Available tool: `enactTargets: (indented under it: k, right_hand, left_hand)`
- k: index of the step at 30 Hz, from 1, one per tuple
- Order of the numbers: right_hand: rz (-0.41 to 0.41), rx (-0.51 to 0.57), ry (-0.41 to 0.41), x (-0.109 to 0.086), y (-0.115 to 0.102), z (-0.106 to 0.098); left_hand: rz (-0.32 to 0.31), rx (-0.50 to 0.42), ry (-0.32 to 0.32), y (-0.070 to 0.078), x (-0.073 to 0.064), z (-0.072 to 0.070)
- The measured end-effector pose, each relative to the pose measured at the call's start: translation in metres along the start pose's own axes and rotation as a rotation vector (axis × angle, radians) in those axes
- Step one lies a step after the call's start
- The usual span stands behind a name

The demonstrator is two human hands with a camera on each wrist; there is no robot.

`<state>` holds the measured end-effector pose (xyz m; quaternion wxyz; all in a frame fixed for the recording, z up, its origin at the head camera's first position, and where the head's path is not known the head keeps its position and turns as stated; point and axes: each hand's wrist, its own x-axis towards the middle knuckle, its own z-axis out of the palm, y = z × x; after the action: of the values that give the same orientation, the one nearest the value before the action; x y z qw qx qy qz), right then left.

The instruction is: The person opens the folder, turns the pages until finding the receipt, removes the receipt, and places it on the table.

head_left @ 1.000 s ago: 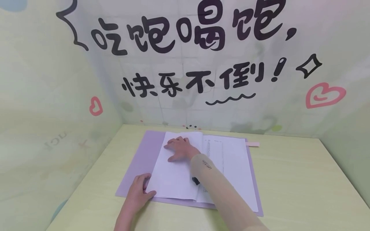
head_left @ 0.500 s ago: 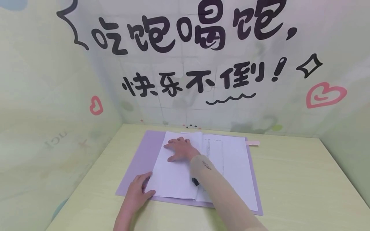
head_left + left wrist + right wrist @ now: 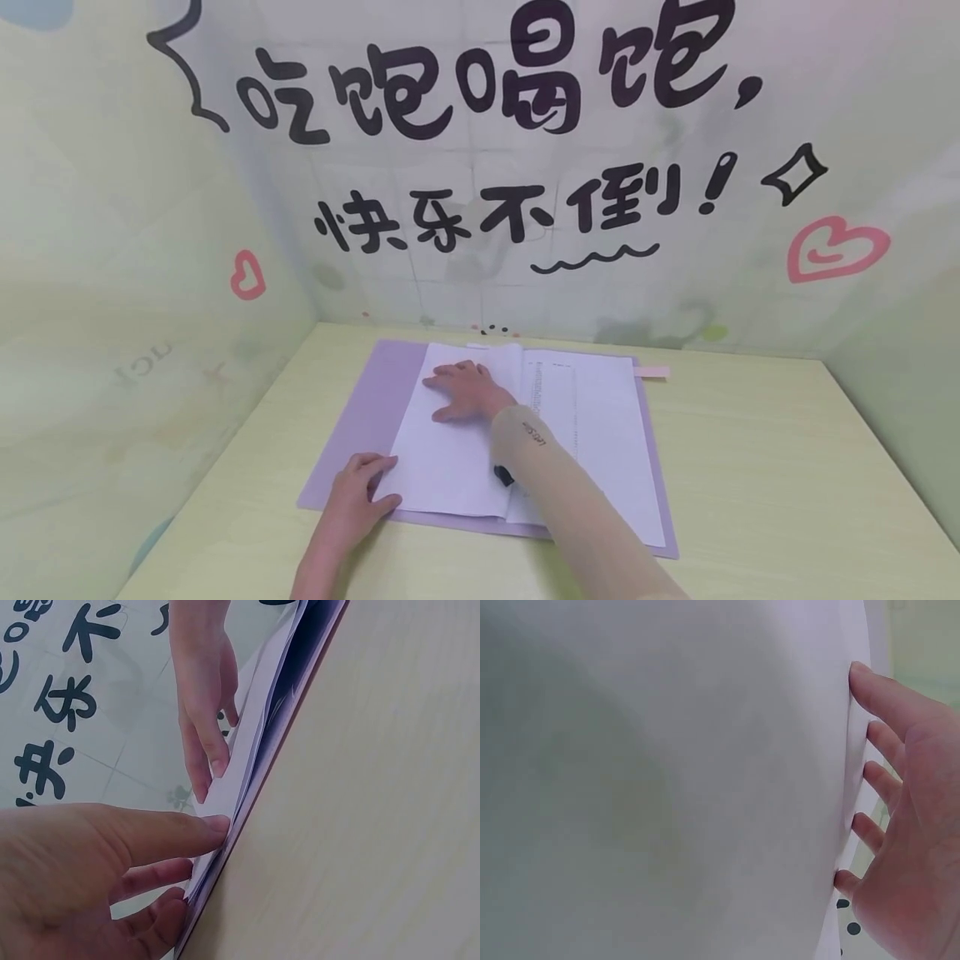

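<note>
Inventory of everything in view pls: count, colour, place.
folder: 1, purple, open on the table
pages: several, white, in the folder
tab: 1, pink, past the folder's right edge
table: 1, pale yellow, under the folder
walls: 3, pale, around the table
lettering: 2 rows, black, back wall
hearts: 2, pink, left and back walls
star: 1, black outline, back wall
sleeve: 1, beige, right arm
left grip: 1, bare, pages' near left corner
right grip: 1, bare, spread on the left-hand page
</note>
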<state>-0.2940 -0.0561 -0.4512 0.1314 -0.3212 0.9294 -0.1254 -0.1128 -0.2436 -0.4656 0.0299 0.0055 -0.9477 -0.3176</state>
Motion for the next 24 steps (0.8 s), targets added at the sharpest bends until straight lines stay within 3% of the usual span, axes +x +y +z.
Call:
enactTargets:
  k: [8, 15, 24]
  right_hand:
    - [0.004, 0.018, -0.001, -0.0026, -0.0023, 0.0006]
    - [-0.001, 0.016, -0.015, -0.0011, -0.0010, 0.0021]
    - [-0.006, 0.022, -0.008, -0.0038, -0.0002, -0.0005]
  left_hand:
    - [0.031, 0.083, 0.000, 0.0017, 0.0025, 0.0007]
    - [0.034, 0.041, -0.030, 0.0058, 0.0035, -0.0018]
    - [0.023, 0.033, -0.024, 0.0055, 0.0038, -0.0028]
